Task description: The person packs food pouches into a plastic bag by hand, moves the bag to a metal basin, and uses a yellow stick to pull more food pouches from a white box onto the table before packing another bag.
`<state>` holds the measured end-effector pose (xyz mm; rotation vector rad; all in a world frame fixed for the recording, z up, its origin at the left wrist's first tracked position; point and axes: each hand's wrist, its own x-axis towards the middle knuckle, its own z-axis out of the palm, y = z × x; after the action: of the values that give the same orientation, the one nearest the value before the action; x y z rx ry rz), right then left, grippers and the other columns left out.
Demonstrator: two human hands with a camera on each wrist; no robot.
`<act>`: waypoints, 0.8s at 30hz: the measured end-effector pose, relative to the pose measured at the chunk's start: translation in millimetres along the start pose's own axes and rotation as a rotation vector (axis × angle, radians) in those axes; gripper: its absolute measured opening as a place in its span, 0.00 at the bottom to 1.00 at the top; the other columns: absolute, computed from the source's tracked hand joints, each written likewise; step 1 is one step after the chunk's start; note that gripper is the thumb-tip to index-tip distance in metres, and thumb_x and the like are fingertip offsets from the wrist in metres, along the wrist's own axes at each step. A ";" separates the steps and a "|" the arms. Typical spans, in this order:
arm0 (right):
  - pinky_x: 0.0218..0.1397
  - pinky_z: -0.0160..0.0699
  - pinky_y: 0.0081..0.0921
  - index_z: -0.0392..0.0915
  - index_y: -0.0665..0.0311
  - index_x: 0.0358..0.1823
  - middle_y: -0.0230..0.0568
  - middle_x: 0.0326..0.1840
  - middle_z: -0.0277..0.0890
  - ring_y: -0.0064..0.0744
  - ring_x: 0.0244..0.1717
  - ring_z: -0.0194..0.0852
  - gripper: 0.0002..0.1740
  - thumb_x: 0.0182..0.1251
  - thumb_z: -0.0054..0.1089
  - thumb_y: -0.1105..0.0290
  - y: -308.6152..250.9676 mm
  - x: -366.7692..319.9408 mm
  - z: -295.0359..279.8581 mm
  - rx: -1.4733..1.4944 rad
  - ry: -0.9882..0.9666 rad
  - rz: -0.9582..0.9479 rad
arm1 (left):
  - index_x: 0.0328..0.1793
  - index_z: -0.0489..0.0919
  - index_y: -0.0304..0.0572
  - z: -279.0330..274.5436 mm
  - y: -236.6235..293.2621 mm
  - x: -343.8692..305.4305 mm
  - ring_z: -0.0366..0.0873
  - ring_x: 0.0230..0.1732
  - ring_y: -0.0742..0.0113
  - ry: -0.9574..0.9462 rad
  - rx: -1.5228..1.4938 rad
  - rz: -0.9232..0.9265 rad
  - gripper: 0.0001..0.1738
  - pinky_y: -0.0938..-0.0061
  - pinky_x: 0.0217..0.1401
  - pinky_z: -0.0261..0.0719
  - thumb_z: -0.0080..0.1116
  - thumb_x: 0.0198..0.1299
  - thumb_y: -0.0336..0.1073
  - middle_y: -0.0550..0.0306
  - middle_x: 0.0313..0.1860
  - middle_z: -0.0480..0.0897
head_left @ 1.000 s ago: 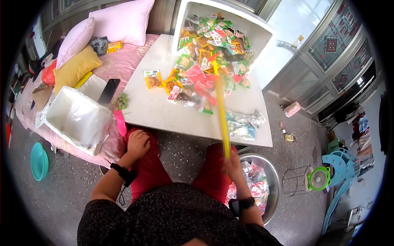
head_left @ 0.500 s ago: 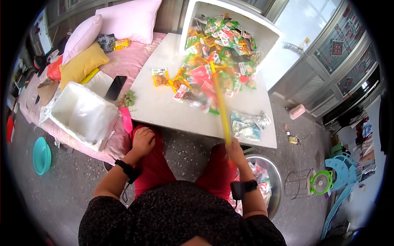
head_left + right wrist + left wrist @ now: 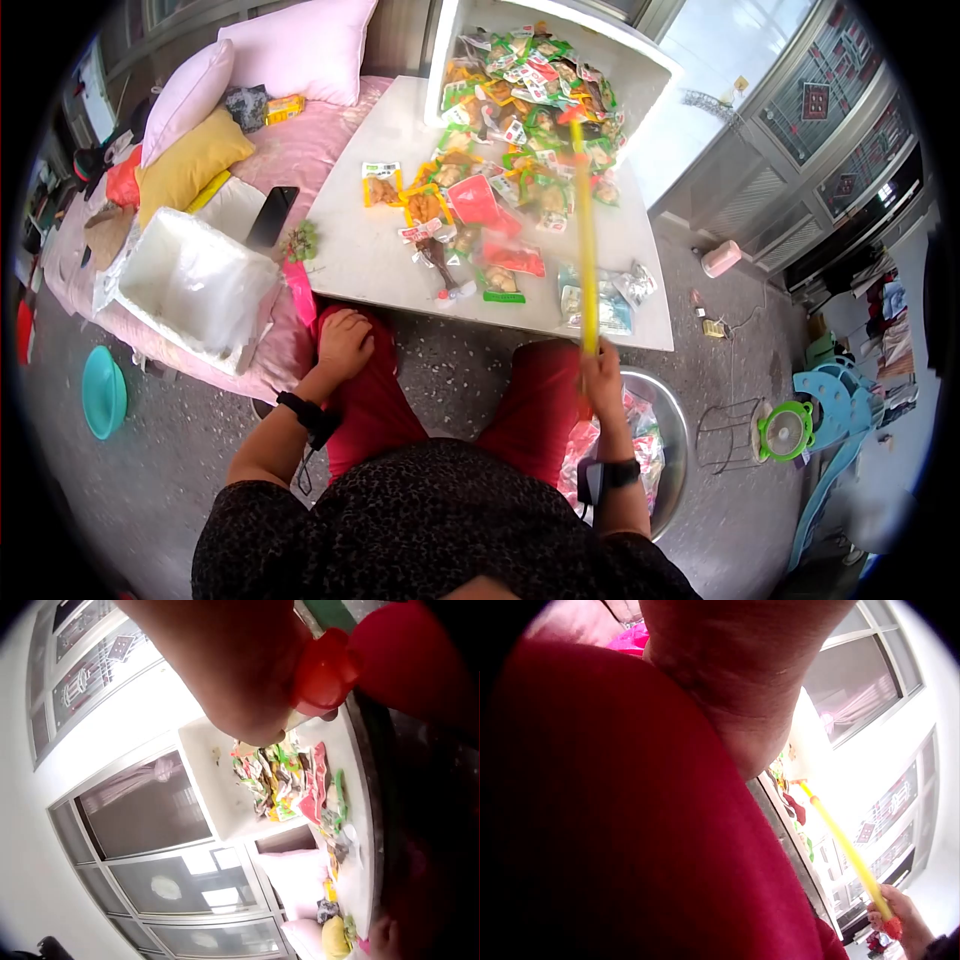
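My right hand (image 3: 602, 382) grips the lower end of a long yellow stick (image 3: 588, 250), whose orange-red tip lies over the packets at the mouth of the white foam box (image 3: 650, 95). In the right wrist view a red end piece (image 3: 324, 673) sticks out of the fist. Small colourful snack packets (image 3: 540, 75) fill the box and spill onto the white table (image 3: 350, 250); red packets (image 3: 474, 200) lie nearer the front. My left hand (image 3: 346, 344) rests on the red-trousered left knee, holding nothing. The left wrist view shows the stick (image 3: 847, 847) held in the right hand (image 3: 901, 915).
Below the table's right side stands a metal basin (image 3: 672, 440) of packets. Clear packages (image 3: 598, 305) lie at the table's right front corner. To the left, a bed holds an empty foam box (image 3: 190, 290), a phone (image 3: 272, 217) and pillows (image 3: 295, 50). A green fan (image 3: 785, 433) stands right.
The right hand and stick have shifted right, with the tip now farther back at the box. Packets at the table's front look more spread out. The left hand stays on the knee.
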<state>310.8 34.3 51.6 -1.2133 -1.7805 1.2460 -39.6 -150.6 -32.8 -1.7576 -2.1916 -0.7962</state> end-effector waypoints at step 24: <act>0.14 0.62 0.18 0.54 0.67 0.54 0.36 0.20 0.66 0.20 0.12 0.62 0.23 0.58 0.45 0.71 44.7 -7.1 -23.1 0.026 0.165 0.106 | 0.29 0.74 0.44 0.3 2.7 2.4 0.67 0.47 0.60 -0.011 -0.011 -0.001 0.09 0.65 0.51 0.61 0.55 0.37 0.35 0.58 0.36 0.75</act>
<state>347.9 41.2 17.6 -1.3693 -1.5947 1.1876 -37.6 -148.1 -31.1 -1.7698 -2.1995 -0.8030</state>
